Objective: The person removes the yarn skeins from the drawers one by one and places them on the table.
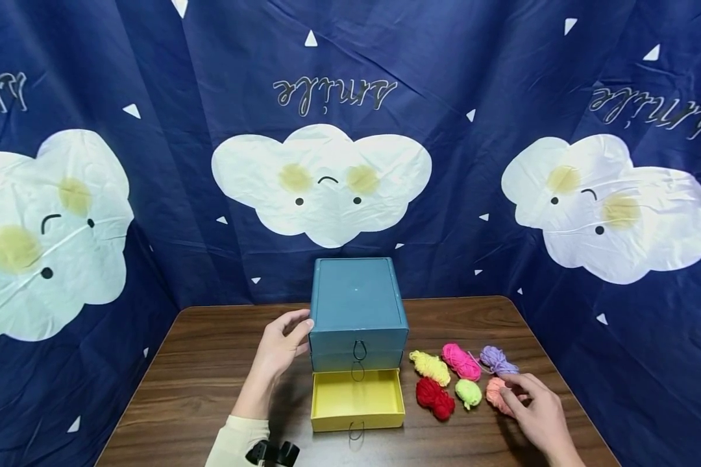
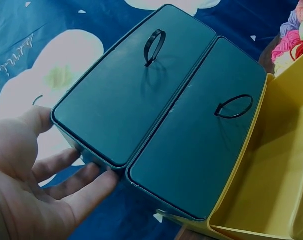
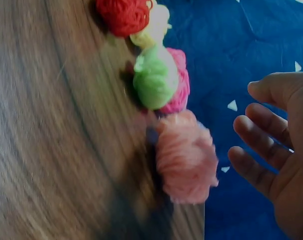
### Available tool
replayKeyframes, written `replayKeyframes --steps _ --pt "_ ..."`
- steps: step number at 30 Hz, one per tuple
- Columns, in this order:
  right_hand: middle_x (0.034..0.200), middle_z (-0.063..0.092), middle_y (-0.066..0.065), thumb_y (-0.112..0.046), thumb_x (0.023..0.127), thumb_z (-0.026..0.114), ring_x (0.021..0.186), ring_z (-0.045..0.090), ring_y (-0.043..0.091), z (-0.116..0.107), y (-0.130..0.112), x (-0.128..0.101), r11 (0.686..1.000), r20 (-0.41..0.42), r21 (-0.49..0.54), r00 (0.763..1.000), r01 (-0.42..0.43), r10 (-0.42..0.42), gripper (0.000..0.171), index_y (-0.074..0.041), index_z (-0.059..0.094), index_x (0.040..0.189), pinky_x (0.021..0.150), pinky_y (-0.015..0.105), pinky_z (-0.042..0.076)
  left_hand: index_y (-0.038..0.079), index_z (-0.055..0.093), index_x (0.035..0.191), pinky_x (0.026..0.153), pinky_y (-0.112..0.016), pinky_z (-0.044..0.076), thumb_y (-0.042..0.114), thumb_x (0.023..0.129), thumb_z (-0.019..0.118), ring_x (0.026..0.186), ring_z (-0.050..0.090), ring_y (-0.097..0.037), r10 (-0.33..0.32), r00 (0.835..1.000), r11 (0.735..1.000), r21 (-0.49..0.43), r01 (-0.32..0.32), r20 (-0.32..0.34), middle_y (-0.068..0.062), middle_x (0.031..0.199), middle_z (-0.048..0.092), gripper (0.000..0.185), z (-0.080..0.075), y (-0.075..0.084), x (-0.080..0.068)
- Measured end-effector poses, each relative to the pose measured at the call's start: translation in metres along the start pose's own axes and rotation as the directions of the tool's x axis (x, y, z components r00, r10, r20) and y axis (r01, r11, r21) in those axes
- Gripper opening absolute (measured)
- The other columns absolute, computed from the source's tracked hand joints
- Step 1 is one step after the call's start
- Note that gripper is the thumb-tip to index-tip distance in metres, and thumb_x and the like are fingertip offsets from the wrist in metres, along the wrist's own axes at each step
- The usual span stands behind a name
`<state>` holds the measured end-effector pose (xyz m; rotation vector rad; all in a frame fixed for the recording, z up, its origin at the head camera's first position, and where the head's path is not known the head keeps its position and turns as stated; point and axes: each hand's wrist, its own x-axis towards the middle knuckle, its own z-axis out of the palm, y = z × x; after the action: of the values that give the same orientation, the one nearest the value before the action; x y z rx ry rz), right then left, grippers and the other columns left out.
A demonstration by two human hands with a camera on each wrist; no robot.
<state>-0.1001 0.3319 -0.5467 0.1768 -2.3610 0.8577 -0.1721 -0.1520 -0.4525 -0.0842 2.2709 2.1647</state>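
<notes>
A person sits at a brown wooden bench (image 1: 210,363) with a blue cloth full of white clouds hanging behind it. In the middle stands a small blue drawer box (image 1: 357,305). Its bottom drawer (image 1: 357,397), yellow inside, is pulled out and has nothing in it (the two drawers above it are closed).

The left hand (image 1: 283,347) rests on the left side of the box. Its fingers (image 2: 86,192) lie straight against the corner, so this grip is wide and flat, not wrapped round anything.

To the right of the drawer lie six little balls of yarn, close together: yellow (image 1: 430,367), hot pink (image 1: 461,361), purple (image 1: 496,360), red (image 1: 435,397), light green (image 1: 469,393) and peach (image 1: 498,395).

The right hand (image 1: 534,408) is just beside the peach yarn ball. Its fingers (image 3: 261,140) are spread and a bit bent, right next to the ball but not closed on it. So this grip is wide too, and holds nothing.

It looks to me like the reaching step, with the box held steady. I think the next move needs the right fingers to close softly round the peach ball, then lift it clear of the green one next to it.
</notes>
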Motion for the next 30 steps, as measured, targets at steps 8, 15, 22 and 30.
replayKeyframes --steps 8,15,22,30 --pt "0.089 0.073 0.006 0.008 0.077 0.082 0.075 0.064 -0.003 0.009 -0.018 0.001 0.994 0.052 0.098 0.997 0.053 -0.059 0.030 -0.007 0.078 0.101 0.064 0.010 0.052 0.005 0.060 0.141 0.102 -0.053 0.054 0.025 0.102 0.066 0.126 0.060 -0.030 0.004 1.000 1.000 0.000 -0.004 0.001 -0.019 0.140 0.061 0.045 0.001 -0.002 -0.001" --pt "0.089 0.074 0.007 0.008 0.075 0.083 0.073 0.063 -0.001 0.020 -0.031 0.003 0.985 0.058 0.149 0.994 0.088 -0.098 0.032 -0.011 0.078 0.100 0.063 0.010 0.051 0.004 0.060 0.140 0.100 -0.051 0.056 0.024 0.102 0.066 0.125 0.061 -0.030 0.011 1.000 1.000 -0.001 -0.011 0.000 -0.020 0.139 0.061 0.044 0.000 0.000 -0.001" --pt "0.092 0.075 0.002 0.004 0.076 0.085 0.074 0.063 -0.002 0.027 -0.041 0.005 0.982 0.119 0.156 0.985 0.108 -0.127 0.032 -0.013 0.079 0.102 0.061 0.014 0.053 0.005 0.060 0.140 0.101 -0.053 0.054 0.025 0.101 0.066 0.124 0.061 -0.029 0.004 1.000 1.000 0.000 -0.004 0.000 -0.020 0.138 0.061 0.044 0.001 -0.001 0.000" --pt "0.095 0.075 -0.005 0.000 0.075 0.088 0.078 0.065 0.004 0.032 -0.057 0.004 0.962 0.108 0.166 0.965 0.217 -0.237 0.038 -0.023 0.079 0.104 0.062 0.015 0.050 0.006 0.061 0.140 0.101 -0.054 0.054 0.024 0.101 0.067 0.124 0.061 -0.030 0.011 1.000 1.000 0.012 -0.011 0.000 -0.019 0.139 0.062 0.043 0.000 -0.002 0.000"
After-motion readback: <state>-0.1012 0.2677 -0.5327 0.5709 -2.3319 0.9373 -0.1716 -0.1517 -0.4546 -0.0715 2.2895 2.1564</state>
